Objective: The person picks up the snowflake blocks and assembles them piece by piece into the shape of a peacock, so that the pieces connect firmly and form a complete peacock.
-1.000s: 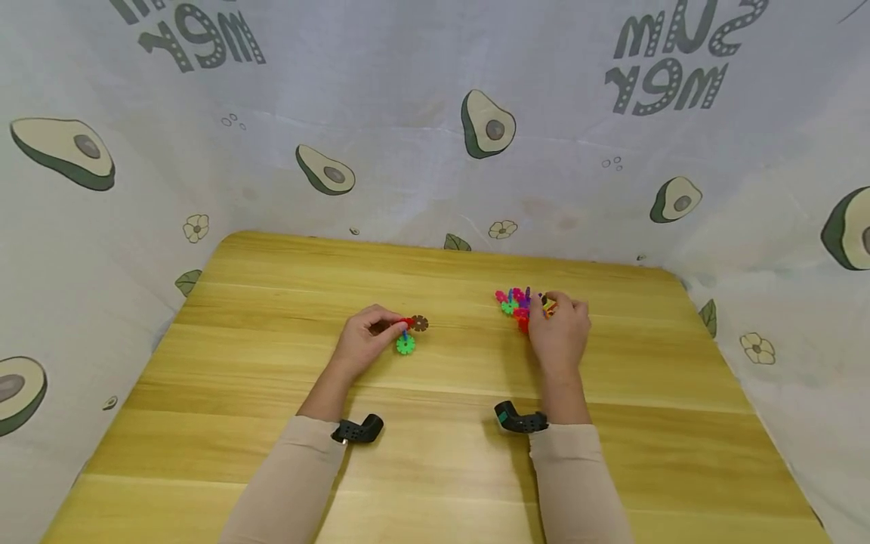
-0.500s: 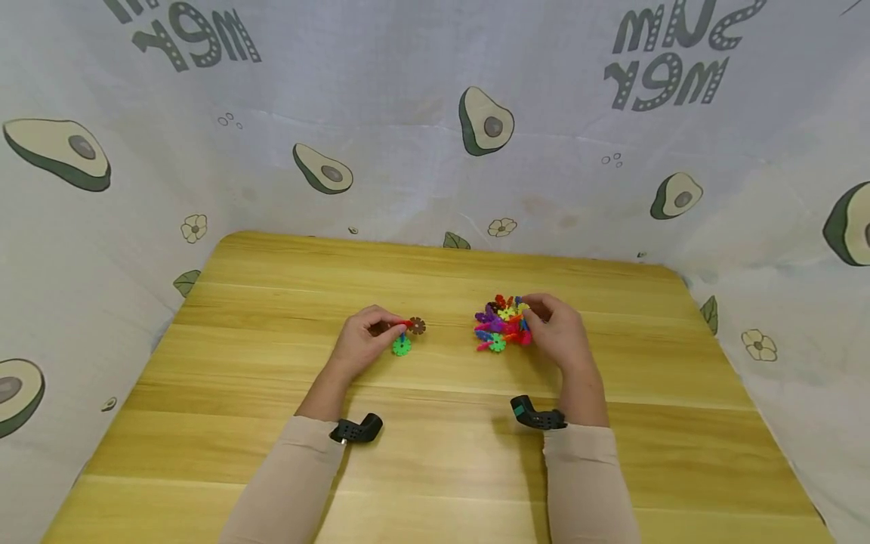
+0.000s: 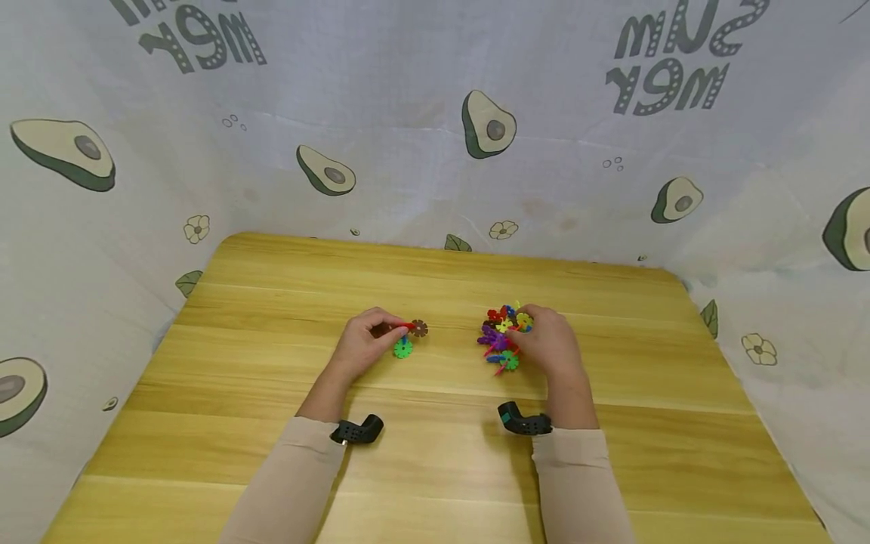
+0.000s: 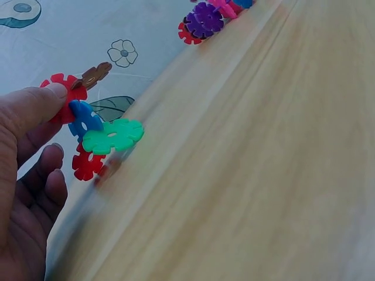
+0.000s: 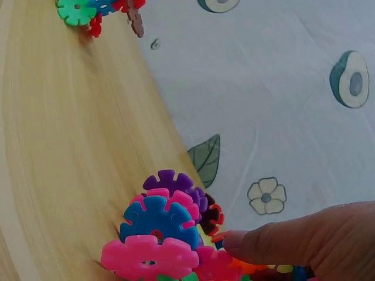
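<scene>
My left hand pinches a small chain of notched snowflake discs by a red disc, between thumb and fingers. Joined to it are a brown disc, a blue disc, a green disc and a lower red disc. On the right, my right hand grips the side of a larger cluster of joined snowflake discs. Purple, yellow, red and green discs show in it. Its pink disc and blue disc face the right wrist camera; my right fingertips are partly hidden.
Both hands are over a wood-grain table. Behind it hangs a white cloth printed with avocados, which also lines both sides. A black wrist strap sits at the left cuff, and another black strap at the right.
The cluster in my right hand has come left and nearer to me, and it has turned to show other discs. My left hand and its small chain have hardly moved.
</scene>
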`<state>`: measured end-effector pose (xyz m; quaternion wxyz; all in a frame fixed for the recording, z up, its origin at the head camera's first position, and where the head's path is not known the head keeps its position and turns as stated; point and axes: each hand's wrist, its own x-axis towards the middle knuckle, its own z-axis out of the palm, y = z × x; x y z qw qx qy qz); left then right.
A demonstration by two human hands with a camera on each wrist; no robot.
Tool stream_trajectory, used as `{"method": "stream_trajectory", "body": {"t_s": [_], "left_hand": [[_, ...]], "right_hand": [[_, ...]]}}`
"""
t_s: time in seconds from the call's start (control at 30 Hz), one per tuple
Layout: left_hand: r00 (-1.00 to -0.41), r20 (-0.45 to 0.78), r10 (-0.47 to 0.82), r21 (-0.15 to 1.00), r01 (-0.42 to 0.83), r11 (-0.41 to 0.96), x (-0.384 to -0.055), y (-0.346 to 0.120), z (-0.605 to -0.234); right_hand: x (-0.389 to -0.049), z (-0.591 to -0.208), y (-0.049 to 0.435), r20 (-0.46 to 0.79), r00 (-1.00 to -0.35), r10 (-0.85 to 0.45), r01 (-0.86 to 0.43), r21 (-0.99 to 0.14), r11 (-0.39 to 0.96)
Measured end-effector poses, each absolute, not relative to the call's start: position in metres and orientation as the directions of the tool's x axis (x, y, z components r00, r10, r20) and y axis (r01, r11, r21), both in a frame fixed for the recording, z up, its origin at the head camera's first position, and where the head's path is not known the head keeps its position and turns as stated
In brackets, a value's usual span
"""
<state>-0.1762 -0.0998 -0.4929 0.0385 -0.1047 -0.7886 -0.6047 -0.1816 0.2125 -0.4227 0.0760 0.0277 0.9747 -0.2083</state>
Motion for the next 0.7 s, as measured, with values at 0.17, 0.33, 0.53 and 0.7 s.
{"method": "stream_trajectory", "body": {"t_s": [0.17, 0.33, 0.53, 0.7], "left_hand": [[-0.973, 0.195, 0.127, 0.943, 0.221, 0.249, -0.177, -0.101, -0.494], [-0.973, 0.19, 0.131, 0.942, 0.218, 0.256, -0.177, -0.102, -0.494], [-0.976, 0.186, 0.118, 0.943, 0.211, 0.257, -0.176, -0.101, -0.492], [-0.979, 0.174, 0.106, 0.953, 0.194, 0.234, -0.176, -0.101, -0.491]], "right_hand": [[-0.181, -0.425, 0.214, -0.14, -0.99, 0.019, 0.079, -0.431, 0.899], [-0.182, -0.427, 0.215, -0.113, -0.993, 0.025, 0.081, -0.528, 0.846], [-0.184, -0.433, 0.211, -0.045, -0.997, 0.068, 0.081, -0.697, 0.712], [-0.188, -0.447, 0.2, 0.048, -0.997, 0.055, -0.024, -0.925, 0.378]]}}
